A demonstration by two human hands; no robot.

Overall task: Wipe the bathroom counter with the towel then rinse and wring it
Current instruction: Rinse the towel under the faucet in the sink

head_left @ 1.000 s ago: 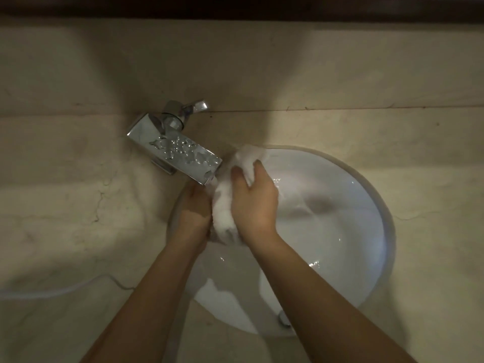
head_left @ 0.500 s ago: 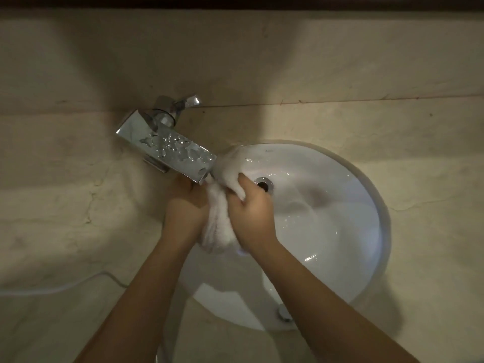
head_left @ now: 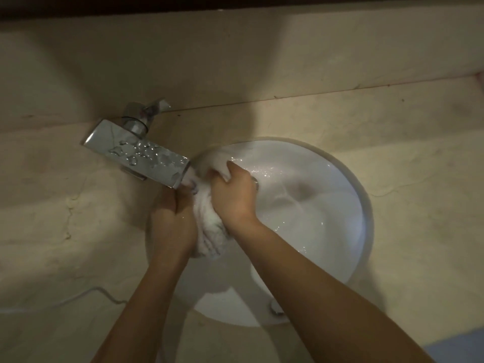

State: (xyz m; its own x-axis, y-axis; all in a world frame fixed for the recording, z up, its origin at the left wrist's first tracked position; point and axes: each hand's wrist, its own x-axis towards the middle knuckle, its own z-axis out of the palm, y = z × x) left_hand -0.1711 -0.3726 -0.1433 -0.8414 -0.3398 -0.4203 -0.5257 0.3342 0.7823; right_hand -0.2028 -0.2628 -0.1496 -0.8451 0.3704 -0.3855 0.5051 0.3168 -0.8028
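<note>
- Towel (head_left: 209,226): white, soaked, bunched into a thick wrinkled roll. It sits at centre frame, pressed between the two hands, over the left part of the basin. Its upper end fans out pale and soft just past the faucet's tip; its lower end hangs in lumpy folds between the wrists. A small dark mark shows on it near the faucet tip; I cannot tell what that is.
- Left hand (head_left: 170,218): left of the towel, fingers curled shut around the roll, fingertips hidden under the faucet's end.
- Right hand (head_left: 234,195): right of the towel, fingers closed over it, a fold of cloth squeezed up between thumb and forefinger. Both forearms come in from the bottom of the frame.
- Faucet (head_left: 141,155): chrome, flat rectangular spout, upper left of centre, angled down toward the towel. Water droplets bead on its top. A lever handle (head_left: 154,106) sits behind it. Whether water runs from it cannot be seen.
- Sink (head_left: 348,210): white round basin, centre right, wet and glinting, with water pooled in the bowl. The drain is mostly hidden behind the right hand.
- Counter (head_left: 419,179): beige stone, mottled, surrounding the basin; a crack runs down it at the left of the frame.
- Thin pale cord (head_left: 78,297): lies across the counter at lower left.
</note>
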